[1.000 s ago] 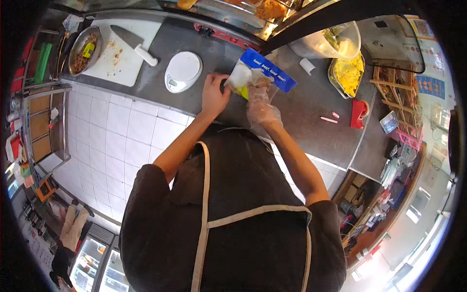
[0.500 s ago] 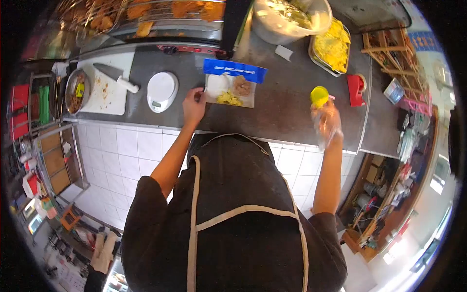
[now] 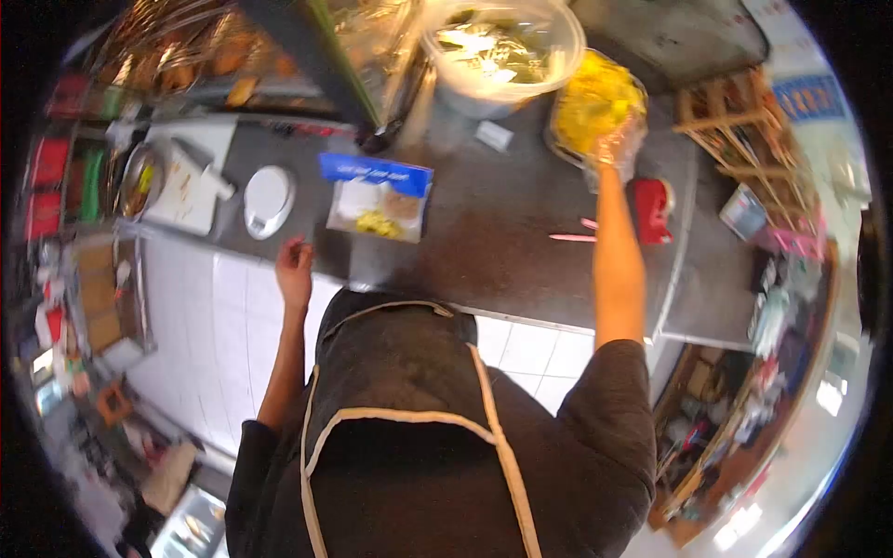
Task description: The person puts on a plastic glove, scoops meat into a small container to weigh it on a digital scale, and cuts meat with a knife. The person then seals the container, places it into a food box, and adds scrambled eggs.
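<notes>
My right hand [image 3: 612,149], in a clear plastic glove, is over the front right part of a glass tray of yellow shredded food [image 3: 588,93]. Blur hides its fingers and anything in them. My left hand [image 3: 295,258] hovers at the counter's front edge, fingers curled and smeared, touching nothing visible. Between the hands lies an open blue-and-white wrapper [image 3: 377,172] bearing white, brown and yellow food [image 3: 379,223]. A white kitchen scale [image 3: 269,200] stands left of it.
Beside the tray stands a large clear tub [image 3: 502,46]. A red tape dispenser [image 3: 653,211] and pink sticks [image 3: 571,238] are at the right. Far left are a knife on a white board [image 3: 193,200] and a metal bowl [image 3: 139,181]. A glass display case spans the back.
My right hand has left the wrapper, carried a yellow-green scoop rightward, then reached the yellow food tray. My left hand has let go of the wrapper's edge. The camera view has shifted.
</notes>
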The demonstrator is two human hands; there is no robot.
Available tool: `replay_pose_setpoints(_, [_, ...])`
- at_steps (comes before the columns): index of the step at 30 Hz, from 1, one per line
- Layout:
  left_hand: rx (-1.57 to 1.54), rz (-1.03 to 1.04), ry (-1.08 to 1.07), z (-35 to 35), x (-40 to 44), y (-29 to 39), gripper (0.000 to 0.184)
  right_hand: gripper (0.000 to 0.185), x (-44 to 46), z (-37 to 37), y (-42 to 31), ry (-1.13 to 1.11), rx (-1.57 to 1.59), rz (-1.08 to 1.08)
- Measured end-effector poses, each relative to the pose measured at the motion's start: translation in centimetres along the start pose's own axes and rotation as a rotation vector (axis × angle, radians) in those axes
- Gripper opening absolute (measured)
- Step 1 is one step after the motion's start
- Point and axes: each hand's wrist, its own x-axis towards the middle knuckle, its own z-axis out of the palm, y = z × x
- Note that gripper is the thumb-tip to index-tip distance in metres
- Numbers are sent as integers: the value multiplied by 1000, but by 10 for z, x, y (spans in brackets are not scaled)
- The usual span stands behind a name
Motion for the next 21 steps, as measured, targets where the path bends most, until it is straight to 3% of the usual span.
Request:
replay_pose_setpoints(2, [38, -5, 2, -9, -24, -8, 27, 61, 3, 29, 13, -378, -285, -108])
replay_pose_setpoints(3, [41, 26, 4, -15, -32, -15, 27, 57, 10, 5, -17, -599, -522, -267])
replay_pose_setpoints(4, [2, -5, 31, -17, -43, -11, 26, 52, -1, 8, -8, -332, -520, -459])
replay_pose_setpoints(5, [-45, -32, 54, -17, -52, -6, 25, 50, 10, -28, -55, -495, -292, -82])
replay_pose_setpoints(10, [-120, -159, 160, -20, -71, -6, 22, 52, -13, -27, -19, -68, -73, -363])
replay_pose_setpoints(11, [-139, -156, 186, -21, -64, -9, 19, 60, -16, -27, -15, -233, -132, -185])
replay_pose_setpoints(12, [-97, -97, 165, -25, -56, -12, 17, 63, -19, -21, -7, -75, -62, -341])
replay_pose_setpoints(14, [-190, -94, 167, -20, -57, 1, 18, 54, -24, -73, -51, -99, -24, -269])
replay_pose_setpoints(15, [-346, -89, 193, -31, -26, 29, 19, 44, -27, -100, -86, -38, 414, -139])
replay_pose_setpoints(16, [-361, -48, 208, -40, -13, 41, 19, 38, -35, -119, -99, 54, 478, -156])
replay_pose_setpoints(17, [-304, -19, 246, -48, -1, 50, 19, 38, -46, -163, -144, -26, 595, 106])
replay_pose_setpoints(20, [-274, 49, 296, -77, 41, 62, 18, 38, -80, -151, -139, 58, 461, 47])
replay_pose_setpoints(21, [-289, 98, 296, -83, 47, 73, 17, 38, -94, -165, -152, 8, 640, 414])
